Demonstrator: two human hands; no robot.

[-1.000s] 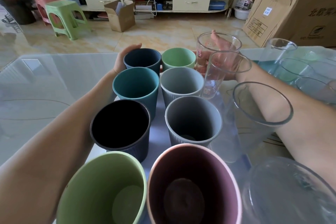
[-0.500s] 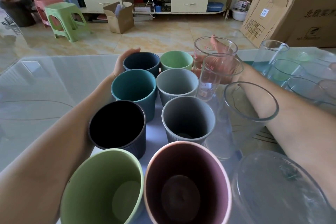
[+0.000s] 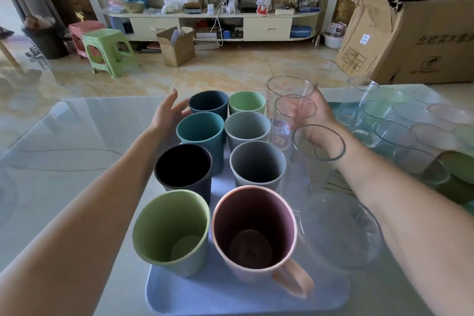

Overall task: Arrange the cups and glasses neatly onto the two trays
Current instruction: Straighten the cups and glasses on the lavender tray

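Note:
A blue tray [image 3: 230,297] holds two columns of cups, from a navy cup [image 3: 209,104] and a light green cup [image 3: 246,102] at the far end to a green cup [image 3: 170,226] and a pink mug [image 3: 254,226] nearest me. A column of clear glasses [image 3: 295,110] stands along the tray's right side. My left hand [image 3: 166,115] hovers with relaxed fingers just left of the navy cup. My right hand [image 3: 324,113] lies with straight fingers against the right side of the two far glasses, partly seen through them.
A teal tray [image 3: 336,108] to the right carries several more clear and tinted glasses [image 3: 392,133]. The glass-topped table [image 3: 64,136] extends left. Beyond its far edge are a tiled floor, a green stool [image 3: 107,51] and large cardboard boxes [image 3: 410,41].
My left hand has let go of the navy cup's side and opened a little to the left. The view has tilted up. My right hand stays against the far glasses.

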